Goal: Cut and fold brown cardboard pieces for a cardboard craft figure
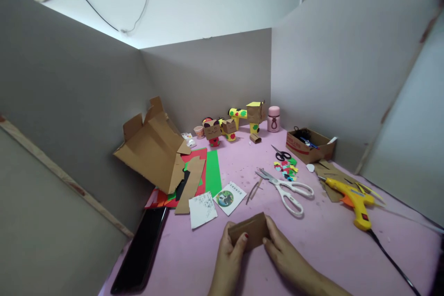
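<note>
Near the front of the pink table, a small folded piece of brown cardboard (255,232) is held between both hands. My left hand (231,245) grips its left end, the thumb across the near face. At the other end, my right hand (277,243) is closed on it, with thumb and fingers at the edge. Just beyond lie white-handled scissors (286,189), blades pointing away to the left, and thin cardboard strips (255,190). Two square paper cards, one with a sketch (203,210) and one with a round green picture (230,198), lie to the left.
A yellow glue gun (354,199) with its cord lies right, near a cardboard box of supplies (308,144). Paper cut-outs (287,169) and black scissors (281,153) sit mid-table. Left are a phone (140,249) and large cardboard (152,148). Cardboard animals (212,133) and a pink bottle (274,119) stand behind.
</note>
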Demonstrator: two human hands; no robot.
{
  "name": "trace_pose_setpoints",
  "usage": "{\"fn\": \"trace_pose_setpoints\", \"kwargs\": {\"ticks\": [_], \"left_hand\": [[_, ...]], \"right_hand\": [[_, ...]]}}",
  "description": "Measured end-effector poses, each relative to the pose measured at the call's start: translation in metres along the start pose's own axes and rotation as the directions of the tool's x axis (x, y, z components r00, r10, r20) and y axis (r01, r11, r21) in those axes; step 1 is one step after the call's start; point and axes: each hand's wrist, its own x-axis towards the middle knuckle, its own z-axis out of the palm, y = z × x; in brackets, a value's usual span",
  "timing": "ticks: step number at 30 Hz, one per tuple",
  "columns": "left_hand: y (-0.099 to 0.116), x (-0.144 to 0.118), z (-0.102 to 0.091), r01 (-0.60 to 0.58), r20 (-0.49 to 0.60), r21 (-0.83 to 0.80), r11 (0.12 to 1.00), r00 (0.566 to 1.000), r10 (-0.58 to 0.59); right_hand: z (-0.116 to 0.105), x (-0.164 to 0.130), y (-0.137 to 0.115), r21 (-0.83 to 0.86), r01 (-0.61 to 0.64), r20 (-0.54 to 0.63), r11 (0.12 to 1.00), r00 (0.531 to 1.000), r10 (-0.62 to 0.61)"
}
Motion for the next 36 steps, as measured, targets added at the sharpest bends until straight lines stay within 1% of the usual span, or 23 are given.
{"fn": "trace_pose_setpoints", "kwargs": {"ticks": [4, 8, 12, 13, 14, 16, 18, 19, 20, 22, 24, 25, 26, 27, 28, 29, 30, 31, 32, 34, 36], "left_hand": [[-0.001, -0.001, -0.001, -0.008, 0.025, -0.027, 1.0, 1.0, 0.009], [0.003, -0.003, -0.001, -0.004, 0.036, -0.07, 0.998, 0.999, 0.006], [0.009, 0.0, -0.003, 0.035, 0.072, -0.157, 0.987, 0.997, -0.024], [0.009, 0.001, -0.003, 0.057, 0.079, -0.192, 0.98, 0.996, -0.042], [0.009, 0.002, -0.003, 0.082, 0.076, -0.238, 0.968, 0.995, -0.066], [0.007, 0.005, 0.001, 0.111, 0.035, -0.342, 0.933, 0.994, -0.106], [0.002, 0.006, 0.01, 0.089, -0.044, -0.465, 0.881, 0.991, -0.124], [0.0, 0.006, 0.015, 0.063, -0.086, -0.527, 0.848, 0.988, -0.126], [-0.003, 0.005, 0.021, 0.054, -0.105, -0.581, 0.812, 0.985, -0.14], [-0.007, 0.004, 0.031, 0.076, -0.116, -0.664, 0.744, 0.972, -0.203], [-0.01, 0.004, 0.036, 0.102, -0.121, -0.689, 0.718, 0.96, -0.252], [-0.01, 0.005, 0.037, 0.111, -0.13, -0.688, 0.718, 0.953, -0.273], [-0.011, 0.006, 0.036, 0.122, -0.143, -0.682, 0.721, 0.945, -0.294], [-0.011, 0.007, 0.034, 0.133, -0.157, -0.673, 0.727, 0.935, -0.317], [-0.012, 0.009, 0.032, 0.144, -0.177, -0.663, 0.735, 0.924, -0.34], [-0.012, 0.01, 0.029, 0.15, -0.196, -0.652, 0.743, 0.914, -0.356], [-0.013, 0.011, 0.026, 0.149, -0.214, -0.64, 0.754, 0.907, -0.362], [-0.013, 0.012, 0.024, 0.147, -0.229, -0.627, 0.765, 0.904, -0.361], [-0.013, 0.012, 0.021, 0.145, -0.239, -0.616, 0.774, 0.902, -0.359], [-0.012, 0.011, 0.016, 0.156, -0.242, -0.6, 0.785, 0.9, -0.363], [-0.01, 0.009, 0.013, 0.182, -0.233, -0.586, 0.789, 0.895, -0.38]], "right_hand": [[-0.001, 0.001, 0.001, 0.016, 0.002, -0.002, 1.0, 1.0, -0.002], [-0.006, 0.005, 0.002, 0.125, 0.027, -0.021, 0.992, 0.999, -0.025], [-0.01, 0.007, -0.004, 0.238, 0.037, 0.044, 0.971, 0.998, -0.049], [-0.01, 0.007, -0.007, 0.291, 0.025, 0.066, 0.956, 0.997, -0.047], [-0.01, 0.007, -0.011, 0.367, 0.004, 0.083, 0.93, 0.996, -0.037], [-0.008, 0.006, -0.019, 0.555, -0.041, 0.087, 0.831, 0.996, -0.009], [-0.003, 0.007, -0.026, 0.702, -0.047, 0.04, 0.71, 0.999, 0.026], [0.0, 0.007, -0.029, 0.74, -0.034, 0.004, 0.672, 0.999, 0.046], [0.003, 0.008, -0.03, 0.763, -0.019, -0.028, 0.647, 0.998, 0.063], [0.009, 0.008, -0.029, 0.781, -0.008, -0.062, 0.624, 0.994, 0.09], [0.01, 0.008, -0.025, 0.759, -0.013, -0.05, 0.65, 0.996, 0.079], [0.006, 0.009, -0.023, 0.72, -0.017, -0.036, 0.694, 0.997, 0.063], [-0.001, 0.011, -0.021, 0.647, -0.013, -0.046, 0.762, 0.997, 0.055], [-0.011, 0.014, -0.019, 0.525, -0.001, -0.076, 0.851, 0.996, 0.048], [-0.025, 0.018, -0.018, 0.342, 0.008, -0.128, 0.94, 0.991, 0.038], [-0.04, 0.023, -0.017, 0.062, 0.017, -0.279, 0.998, 0.96, 0.001], [-0.057, 0.029, -0.016, -0.29, 0.003, -0.343, 0.957, 0.933, -0.106], [-0.073, 0.035, -0.015, -0.632, -0.035, -0.309, 0.774, 0.928, -0.21], [-0.087, 0.042, -0.014, -0.715, -0.051, -0.285, 0.698, 0.932, -0.224], [-0.105, 0.053, -0.01, -0.797, -0.072, -0.24, 0.599, 0.948, -0.207], [-0.111, 0.061, -0.004, -0.816, -0.077, -0.214, 0.573, 0.961, -0.175]]}}
